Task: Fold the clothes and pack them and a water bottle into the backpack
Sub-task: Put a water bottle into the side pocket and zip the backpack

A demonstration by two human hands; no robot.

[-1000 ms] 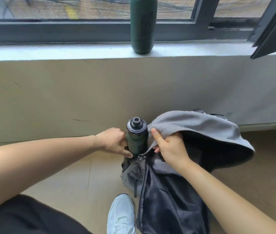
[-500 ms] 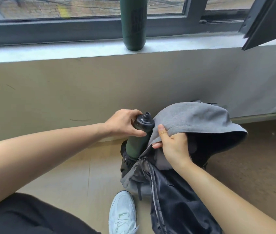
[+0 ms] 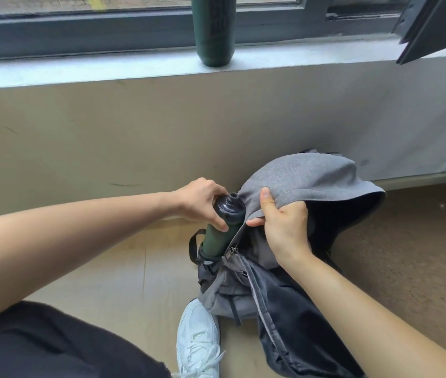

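Note:
A grey backpack [image 3: 227, 290] stands on the floor against the wall, its main zip open and its grey top flap [image 3: 309, 175] lifted. My right hand [image 3: 284, 222] grips the edge of that flap, thumb on top. A dark green water bottle [image 3: 217, 240] with a black cap leans tilted in the backpack's left side pocket, its lower end hidden inside. My left hand [image 3: 202, 200] grips the bottle just under the cap. The dark inside of the bag shows under the flap; I cannot make out any clothes there.
A second dark green bottle [image 3: 213, 31] stands on the pale windowsill [image 3: 80, 69] above. An open window frame [image 3: 434, 25] juts out at the top right. My white shoe [image 3: 198, 339] touches the backpack's front. Beige wall behind, brown floor to the right.
The bottle has gone from upright to leaning right, and my left hand has slid up from its body to just under the cap. My right hand keeps hold of the flap.

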